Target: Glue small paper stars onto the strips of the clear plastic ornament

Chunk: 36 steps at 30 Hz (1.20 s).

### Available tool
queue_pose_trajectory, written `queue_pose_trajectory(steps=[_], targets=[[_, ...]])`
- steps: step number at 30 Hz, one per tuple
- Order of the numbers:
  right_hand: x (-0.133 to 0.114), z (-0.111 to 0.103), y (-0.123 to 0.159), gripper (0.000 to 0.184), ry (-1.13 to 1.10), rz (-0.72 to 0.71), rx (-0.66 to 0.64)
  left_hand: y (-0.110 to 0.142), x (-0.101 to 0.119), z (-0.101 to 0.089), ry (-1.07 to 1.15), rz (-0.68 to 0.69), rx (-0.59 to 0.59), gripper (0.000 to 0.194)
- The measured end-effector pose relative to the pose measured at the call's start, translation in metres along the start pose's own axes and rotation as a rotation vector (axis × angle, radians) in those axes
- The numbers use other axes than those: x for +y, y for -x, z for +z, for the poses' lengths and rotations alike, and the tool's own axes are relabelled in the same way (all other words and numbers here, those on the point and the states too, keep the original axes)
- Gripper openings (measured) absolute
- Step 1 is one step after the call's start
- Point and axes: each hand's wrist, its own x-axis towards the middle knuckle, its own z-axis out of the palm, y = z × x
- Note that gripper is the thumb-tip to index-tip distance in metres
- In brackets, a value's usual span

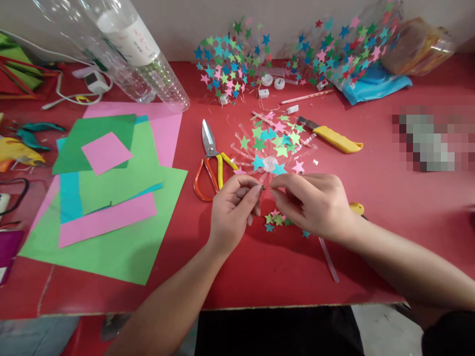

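Observation:
My left hand [233, 212] is closed in a pinch, with a tiny dark bit at its fingertips that is too small to name. Close beside it, the fingers of my right hand [319, 205] are pinched together; what they hold, if anything, is hidden. Just beyond both hands lies a clear plastic piece [269, 163] cut into strips that fan out, with green, blue and pink paper stars stuck on it. Loose paper stars [278, 220] lie under and in front of my right hand. A narrow clear strip [329, 259] rests nearer the table edge.
Scissors [210, 148] lie left of the plastic piece, a yellow utility knife [337, 139] to its right. Coloured paper sheets [163, 212] overlap at left. Clear bottles [163, 74], star-covered plastic pieces [222, 66] and a blue packet [374, 86] stand or lie along the wall.

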Motion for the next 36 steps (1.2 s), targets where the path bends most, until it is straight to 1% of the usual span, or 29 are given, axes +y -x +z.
queue_pose_trajectory(steps=[4,9,14,18,23,28,36], targets=[[-0.0006,-0.0017,-0.0003,0.014,-0.009,-0.023,-0.011,-0.0037,-0.0003,0.0026,0.004,-0.019,0.040,0.013],[-0.0013,-0.0032,-0.0004,0.016,-0.022,-0.033,-0.016,-0.0053,-0.0001,0.0039,-0.031,-0.009,0.074,0.016],[-0.0012,-0.0042,-0.0004,0.014,-0.021,-0.065,-0.006,-0.0052,-0.0019,0.0025,-0.028,0.027,0.061,0.018],[-0.0016,-0.0053,-0.0004,0.015,-0.008,-0.071,-0.003,-0.0056,-0.0044,0.0006,-0.036,0.067,0.044,0.020],[-0.0021,-0.0057,-0.0005,0.016,-0.005,-0.083,-0.003,-0.0058,-0.0079,0.0002,-0.043,0.061,-0.010,0.022],[-0.0018,-0.0062,-0.0003,0.015,0.003,-0.092,0.001,-0.0052,-0.0086,0.0017,-0.047,0.062,0.008,0.022],[-0.0014,-0.0051,0.0006,0.014,0.011,-0.098,-0.003,-0.0048,-0.0051,0.0044,-0.034,0.079,-0.013,0.023]])
